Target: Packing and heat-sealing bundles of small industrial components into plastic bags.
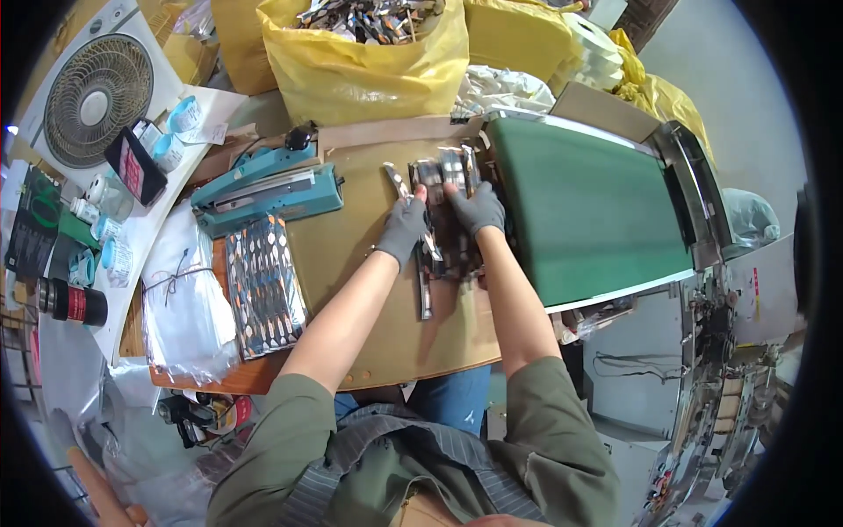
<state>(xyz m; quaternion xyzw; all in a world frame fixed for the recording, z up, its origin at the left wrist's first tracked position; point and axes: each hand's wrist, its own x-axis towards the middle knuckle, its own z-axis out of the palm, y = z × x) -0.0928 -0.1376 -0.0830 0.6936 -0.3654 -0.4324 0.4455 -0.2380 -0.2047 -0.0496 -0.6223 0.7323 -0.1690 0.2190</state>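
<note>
Both my hands wear grey gloves and rest on a row of dark, shiny packets point(443, 176) spread over the brown cardboard-covered table point(369, 290). My left hand point(404, 228) presses flat on the left packets, fingers together, with a thin silvery strip point(395, 180) just beyond its fingertips. My right hand point(477, 209) lies on the right packets next to the green conveyor belt point(588, 211). Another long strip point(426, 294) lies below my left hand. Whether either hand grips a packet is hidden.
A teal heat sealer point(263, 189) stands left of my hands, with a stack of patterned packets point(263, 285) and clear plastic bags point(184, 307) below it. Yellow sacks point(369, 61) full of packets sit at the back. A fan point(95, 101) and small bottles point(105, 224) occupy the far left.
</note>
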